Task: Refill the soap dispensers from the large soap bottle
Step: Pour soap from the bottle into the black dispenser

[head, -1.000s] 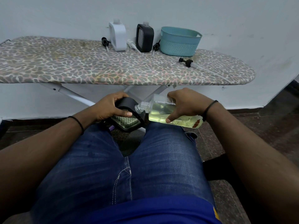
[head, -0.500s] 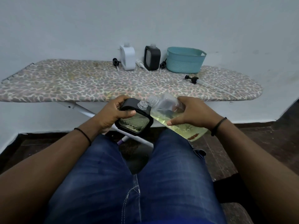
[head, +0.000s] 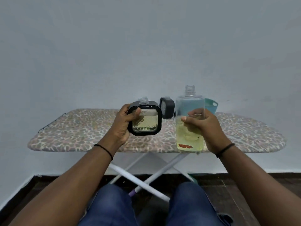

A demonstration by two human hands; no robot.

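I hold both vessels upright at mid-frame, likely to keep the soap in, since both necks are uncapped. My left hand (head: 122,123) wraps the black-framed dispenser (head: 145,119), thumb pressed across its clear front, fingers curled behind the frame; the tilt-free hold lets me read the level — yellowish soap fills most of the window. My right hand (head: 203,126) curls around the large soap bottle (head: 189,121) just right of it, fingertips showing through the clear wall, soap roughly half up. Behind, on the ironing board (head: 81,128), a second black dispenser (head: 167,107) waits beside a teal basket (head: 211,106).
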